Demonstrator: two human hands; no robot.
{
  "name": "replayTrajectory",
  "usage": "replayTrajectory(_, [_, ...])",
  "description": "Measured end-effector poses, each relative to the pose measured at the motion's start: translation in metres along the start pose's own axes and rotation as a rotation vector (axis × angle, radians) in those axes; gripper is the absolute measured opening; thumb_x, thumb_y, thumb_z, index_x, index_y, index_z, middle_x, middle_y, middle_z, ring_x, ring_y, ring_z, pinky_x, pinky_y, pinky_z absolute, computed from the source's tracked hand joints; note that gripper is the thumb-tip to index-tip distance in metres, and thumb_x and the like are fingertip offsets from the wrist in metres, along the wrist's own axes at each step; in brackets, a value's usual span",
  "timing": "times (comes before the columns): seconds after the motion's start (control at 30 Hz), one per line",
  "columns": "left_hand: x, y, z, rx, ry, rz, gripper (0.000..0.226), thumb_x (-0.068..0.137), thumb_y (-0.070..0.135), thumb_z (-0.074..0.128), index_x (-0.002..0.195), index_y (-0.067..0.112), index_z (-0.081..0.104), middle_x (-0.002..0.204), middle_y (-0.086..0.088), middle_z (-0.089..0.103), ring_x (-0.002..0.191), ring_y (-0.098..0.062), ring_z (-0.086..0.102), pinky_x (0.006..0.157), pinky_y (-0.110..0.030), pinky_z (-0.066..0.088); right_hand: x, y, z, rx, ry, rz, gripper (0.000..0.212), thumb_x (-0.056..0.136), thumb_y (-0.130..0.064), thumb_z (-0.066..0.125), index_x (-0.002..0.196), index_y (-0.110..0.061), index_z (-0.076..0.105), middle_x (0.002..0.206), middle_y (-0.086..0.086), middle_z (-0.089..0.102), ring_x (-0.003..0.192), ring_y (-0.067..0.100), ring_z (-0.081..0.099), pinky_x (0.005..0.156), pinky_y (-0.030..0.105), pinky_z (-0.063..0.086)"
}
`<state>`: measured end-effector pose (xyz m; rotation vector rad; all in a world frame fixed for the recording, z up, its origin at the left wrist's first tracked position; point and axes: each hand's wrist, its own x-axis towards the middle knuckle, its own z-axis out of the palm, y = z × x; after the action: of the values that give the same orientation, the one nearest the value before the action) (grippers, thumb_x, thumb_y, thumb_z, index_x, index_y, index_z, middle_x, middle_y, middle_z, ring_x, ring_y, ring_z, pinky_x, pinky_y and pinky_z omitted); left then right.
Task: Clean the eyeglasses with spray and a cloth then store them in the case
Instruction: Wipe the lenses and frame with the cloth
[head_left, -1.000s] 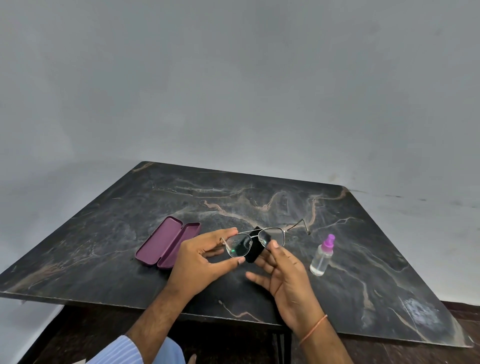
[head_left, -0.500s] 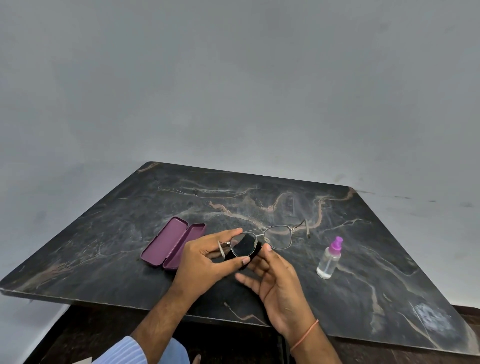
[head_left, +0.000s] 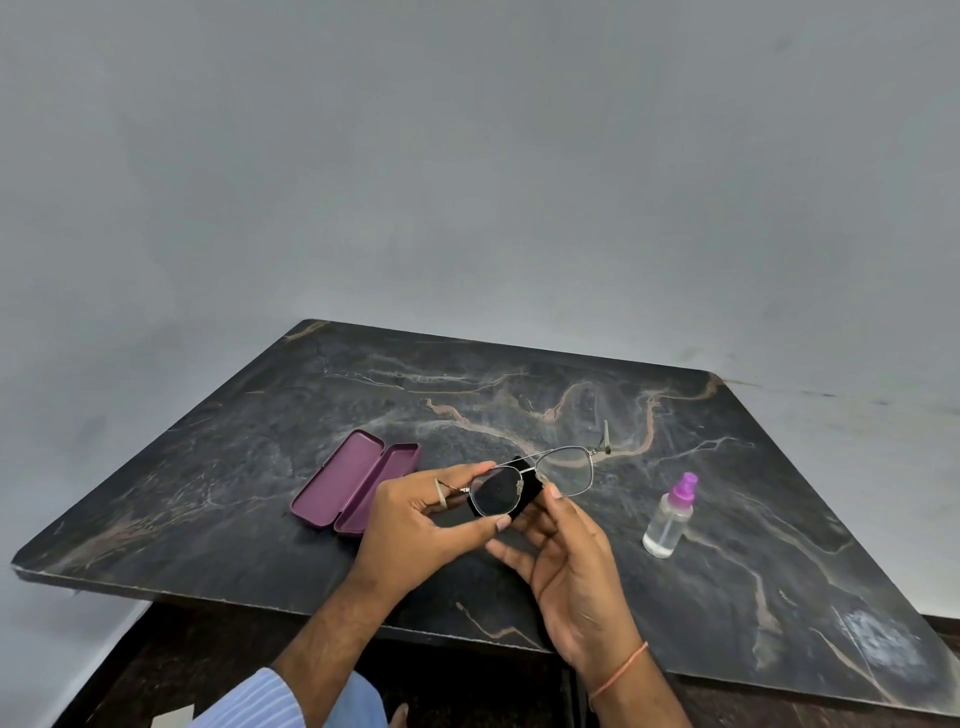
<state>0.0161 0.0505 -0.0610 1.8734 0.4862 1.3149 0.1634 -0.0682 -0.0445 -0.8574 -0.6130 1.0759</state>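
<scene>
Thin metal-framed eyeglasses (head_left: 569, 470) are held above the dark marble table (head_left: 519, 395). My left hand (head_left: 421, 525) pinches the rim of the left lens between thumb and forefinger. A black cloth (head_left: 522, 496) lies behind that lens, and my right hand (head_left: 563, 561) holds it there with its thumb near the bridge. The right lens and one temple arm stick out free to the right. An open purple case (head_left: 356, 488) lies on the table left of my hands. To the right stands a small clear spray bottle (head_left: 670, 517) with a purple top.
The table's front edge (head_left: 208, 595) runs just below my wrists, with dark floor beneath. A plain grey wall rises behind the table. A striped blue sleeve (head_left: 260, 701) shows at the bottom.
The black cloth has shifted from the bridge to behind the left lens. Both hands and the glasses stayed at about the same place over the table.
</scene>
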Motion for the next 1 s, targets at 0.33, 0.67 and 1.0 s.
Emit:
replayTrajectory(0.33, [0.0013, 0.0029, -0.0015, 0.023, -0.006, 0.043, 0.062, 0.076, 0.033, 0.101, 0.134, 0.026, 0.081, 0.133, 0.017, 0.081, 0.126, -0.008, 0.077, 0.109, -0.025, 0.059, 0.001, -0.0022, 0.0024, 0.032, -0.062, 0.109, 0.06, 0.071, -0.056, 0.096, 0.105, -0.012, 0.075, 0.094, 0.009, 0.07, 0.095, 0.021, 0.075, 0.087, 0.053, 0.065])
replayTrajectory(0.67, [0.0002, 0.002, -0.0014, 0.044, 0.005, 0.072, 0.058, 0.078, 0.025, 0.102, 0.132, 0.021, 0.082, 0.125, 0.015, 0.084, 0.118, -0.008, 0.081, 0.104, -0.025, 0.062, -0.0001, -0.0009, 0.0023, 0.0, -0.003, 0.046, 0.044, 0.084, -0.045, 0.084, 0.106, -0.006, 0.083, 0.09, 0.013, 0.079, 0.094, 0.025, 0.079, 0.087, 0.045, 0.067])
replayTrajectory(1.0, [-0.0003, 0.0032, -0.0007, 0.06, 0.024, 0.063, 0.056, 0.076, 0.027, 0.101, 0.129, 0.025, 0.082, 0.122, 0.024, 0.083, 0.113, -0.003, 0.081, 0.099, -0.018, 0.061, 0.0009, 0.0, -0.0012, 0.045, 0.031, 0.033, 0.034, 0.091, -0.022, 0.078, 0.113, 0.004, 0.075, 0.101, 0.026, 0.076, 0.092, 0.031, 0.078, 0.082, 0.042, 0.068])
